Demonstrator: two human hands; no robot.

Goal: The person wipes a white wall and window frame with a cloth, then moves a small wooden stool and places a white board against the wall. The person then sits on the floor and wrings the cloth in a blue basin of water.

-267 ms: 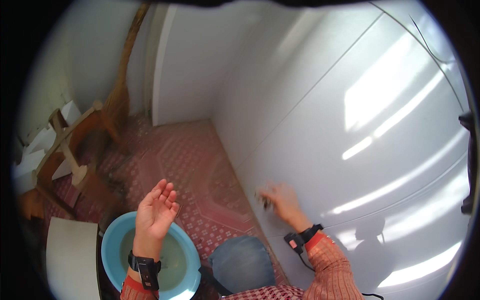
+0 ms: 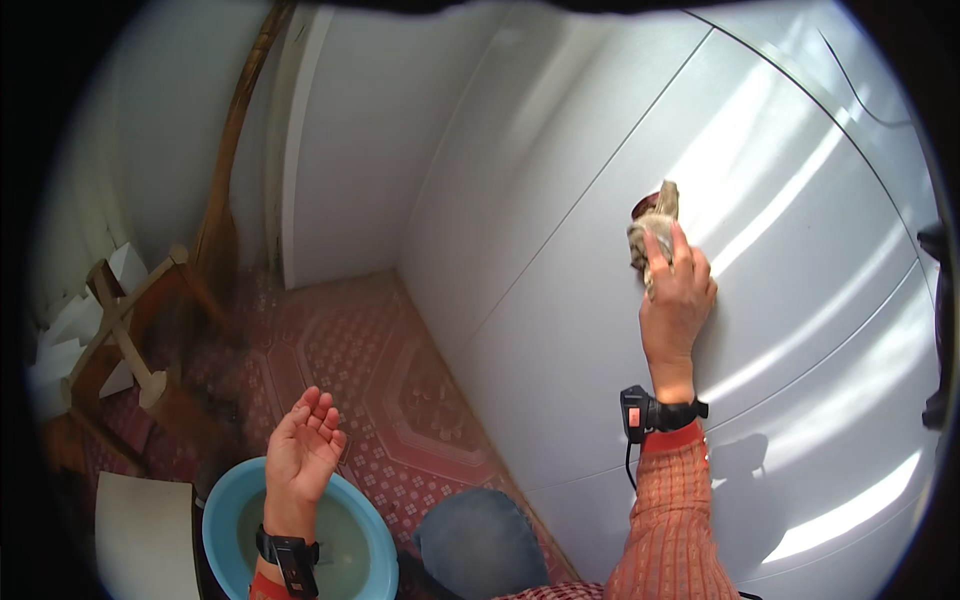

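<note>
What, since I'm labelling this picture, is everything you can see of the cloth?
The cloth looks beige to grey-brown, soft and crumpled into a bunch, with one narrow end sticking up. The right hand holds it against the pale panelled surface. A dark reddish patch shows at its upper left; whether that belongs to it is unclear.

Patterned red floor (image 2: 420, 400) beneath wooden furniture (image 2: 133, 340)
</note>
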